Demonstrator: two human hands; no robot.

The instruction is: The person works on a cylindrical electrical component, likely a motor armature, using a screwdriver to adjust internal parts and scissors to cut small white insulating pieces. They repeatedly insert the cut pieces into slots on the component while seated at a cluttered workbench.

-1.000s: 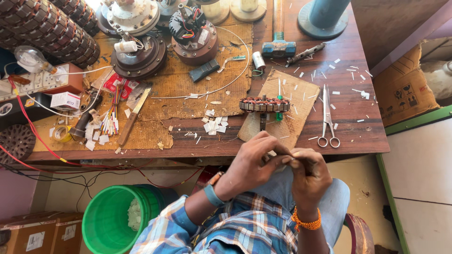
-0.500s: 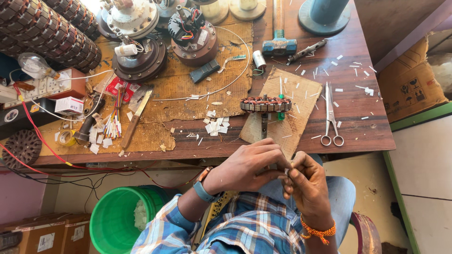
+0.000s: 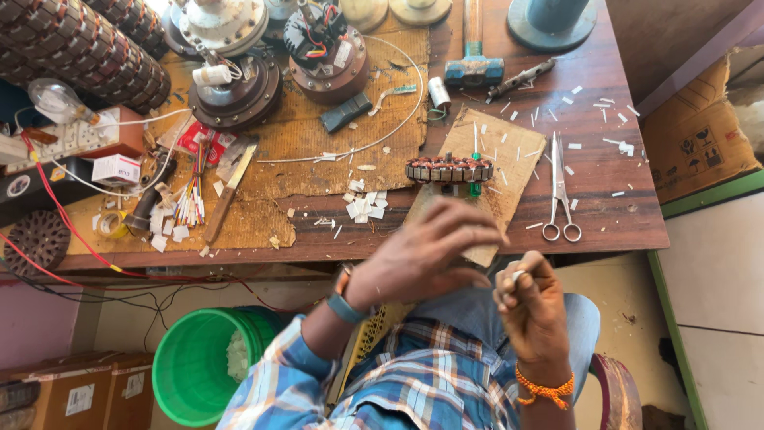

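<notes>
Hands parted over lap: right hand [image 3: 532, 306] closed around small white slip [image 3: 518, 275], left hand [image 3: 430, 251] now lifted off it, fingers spread, empty
Earlier both pinched the slip together; release leaves it in right alone. Beyond: wound stator [image 3: 448, 169] on cardboard [image 3: 509, 151], scissors [image 3: 559, 187], hammer [image 3: 473, 56], green bucket [image 3: 191, 374]; nothing between hands and bench [image 3: 621, 215]
</notes>
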